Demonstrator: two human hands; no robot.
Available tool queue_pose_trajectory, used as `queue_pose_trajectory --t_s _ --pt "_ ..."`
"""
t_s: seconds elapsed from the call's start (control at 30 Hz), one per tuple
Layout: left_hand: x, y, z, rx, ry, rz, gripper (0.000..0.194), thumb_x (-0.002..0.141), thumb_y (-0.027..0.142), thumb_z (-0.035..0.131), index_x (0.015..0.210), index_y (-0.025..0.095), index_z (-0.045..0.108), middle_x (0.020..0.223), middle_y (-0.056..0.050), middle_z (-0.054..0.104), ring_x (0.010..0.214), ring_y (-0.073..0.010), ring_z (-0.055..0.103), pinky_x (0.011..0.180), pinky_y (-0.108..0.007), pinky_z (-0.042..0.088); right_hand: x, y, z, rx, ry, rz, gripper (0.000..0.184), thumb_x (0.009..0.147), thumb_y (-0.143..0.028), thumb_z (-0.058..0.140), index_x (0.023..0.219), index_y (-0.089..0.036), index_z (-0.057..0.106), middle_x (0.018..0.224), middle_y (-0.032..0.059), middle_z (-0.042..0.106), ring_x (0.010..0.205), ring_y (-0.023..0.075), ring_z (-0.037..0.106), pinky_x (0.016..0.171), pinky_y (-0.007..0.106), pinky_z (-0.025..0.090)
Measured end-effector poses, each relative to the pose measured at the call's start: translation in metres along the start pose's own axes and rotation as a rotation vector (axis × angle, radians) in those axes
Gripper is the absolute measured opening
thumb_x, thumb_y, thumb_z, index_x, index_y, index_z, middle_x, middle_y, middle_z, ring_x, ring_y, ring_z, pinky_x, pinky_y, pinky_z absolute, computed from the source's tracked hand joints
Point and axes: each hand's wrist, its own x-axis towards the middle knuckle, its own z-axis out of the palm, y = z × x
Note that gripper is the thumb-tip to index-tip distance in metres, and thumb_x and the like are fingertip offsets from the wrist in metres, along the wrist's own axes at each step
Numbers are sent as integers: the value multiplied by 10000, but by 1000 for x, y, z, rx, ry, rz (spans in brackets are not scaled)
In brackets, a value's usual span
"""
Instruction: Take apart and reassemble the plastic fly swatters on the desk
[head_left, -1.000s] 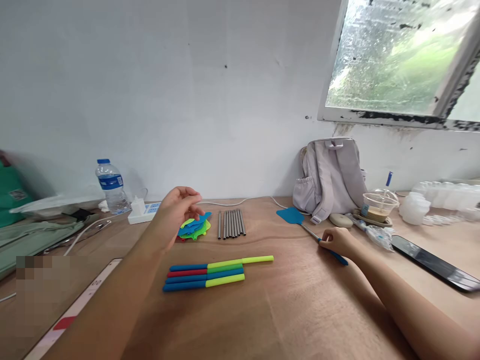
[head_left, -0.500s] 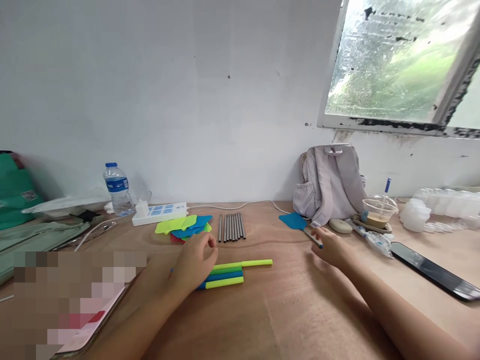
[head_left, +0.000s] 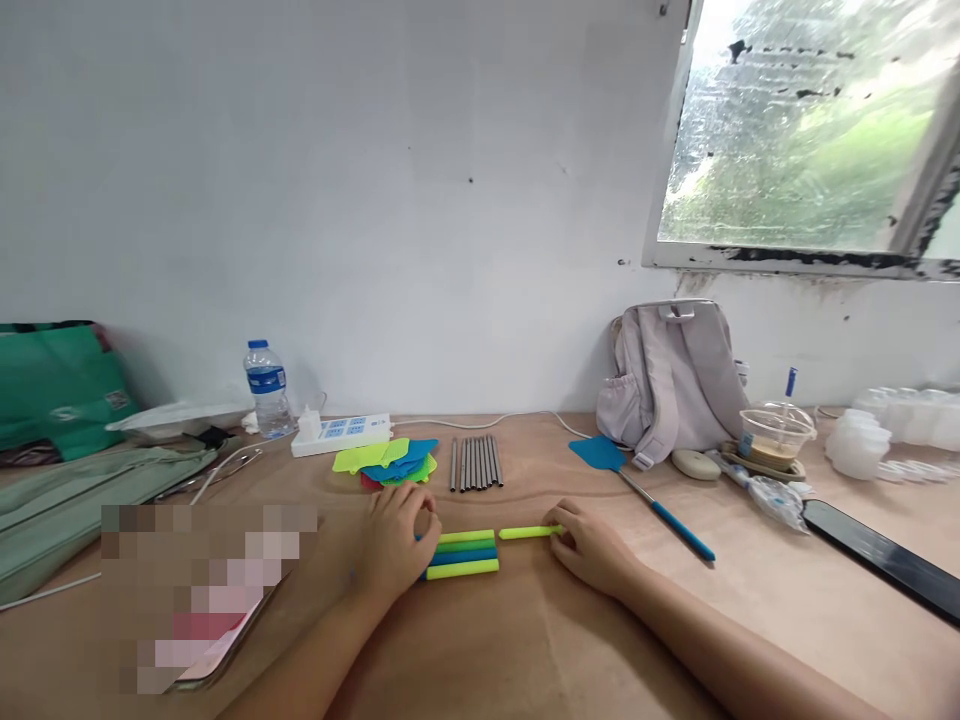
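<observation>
My right hand (head_left: pixel 592 548) rests on the table with its fingertips closed round the right end of a yellow plastic handle (head_left: pixel 525 533). Just left of this handle lies a row of coloured tube handles, among them a yellow handle (head_left: pixel 465 568), a blue handle (head_left: pixel 469 555) and a green handle (head_left: pixel 469 546). Over their left ends is my left hand (head_left: pixel 401 535), fingers loosely curled and thumb apart, with nothing seen in it. Beyond it sits a pile of mesh fly swatter heads (head_left: pixel 390 460). A blue fly swatter (head_left: pixel 652 505) lies right of my right hand, untouched.
Several metal rods (head_left: pixel 477 465) lie side by side mid-table. Behind stand a power strip (head_left: pixel 341 434), a water bottle (head_left: pixel 268 390) and a backpack (head_left: pixel 675 380). A drink cup (head_left: pixel 776 435) and a black phone (head_left: pixel 885 560) are on the right.
My right hand has left the blue fly swatter and moved left onto the yellow handle, now a small gap away from the row. My left hand has stayed by the tubes.
</observation>
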Motion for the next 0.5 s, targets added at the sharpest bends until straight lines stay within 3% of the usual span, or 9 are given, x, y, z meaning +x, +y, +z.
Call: queue_pose_trajectory --t_s 0.23,0.37,0.5 --pt "8 -52 -3 138 79 -214 99 731 209 407 721 204 506 805 -42 587 829 -238 528 739 -360 352 -3 33 -10 138 -5 -68 172 802 -214 405 901 -192 544 905 64 545 815 175 524 731 302 417" --pt "8 -71 -1 147 36 -347 124 728 223 399 741 201 520 854 -51 591 865 -248 532 744 -359 369 0 41 -8 237 74 32 189 828 -320 388 835 -194 529 760 24 554 700 160 507 648 290 406" --pt "17 -80 0 198 -57 -374 172 728 215 374 793 184 531 874 -78 573 865 -257 532 729 -352 391 1 41 -5 497 145 152 302 809 -463 388 761 -187 502 540 -38 434 502 114 414 480 238 331"
